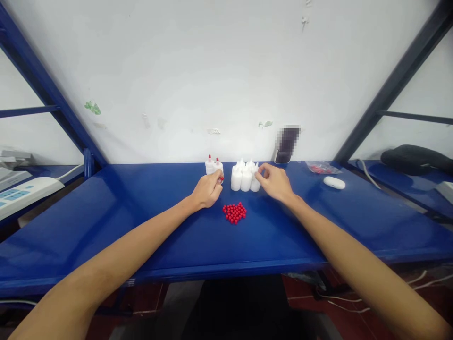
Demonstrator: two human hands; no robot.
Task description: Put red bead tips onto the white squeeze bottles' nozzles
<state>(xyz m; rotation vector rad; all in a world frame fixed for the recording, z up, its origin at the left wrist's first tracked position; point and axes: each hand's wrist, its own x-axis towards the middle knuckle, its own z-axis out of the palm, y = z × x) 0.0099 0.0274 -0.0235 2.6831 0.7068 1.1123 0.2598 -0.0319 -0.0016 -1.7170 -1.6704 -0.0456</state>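
Observation:
My left hand [208,190] is closed in a pinch, with a small red cap [222,179] showing at its fingertips. Just behind it stand white bottles with red caps [209,165], partly covered by the hand. To the right is a tight group of white squeeze bottles [236,180] with bare pointed nozzles. My right hand [276,181] pinches the upper part of the rightmost white bottle [255,183], which stands upright on the table. Nearer to me, between the forearms, lies a loose pile of small red caps [234,213].
The blue table [170,236] runs up to a white wall. At the back right, a phone [287,145] leans on the wall. Beside it lie a clear bag of red pieces [322,168] and a white oval case [334,182]. Blue metal posts [71,113] rise on both sides.

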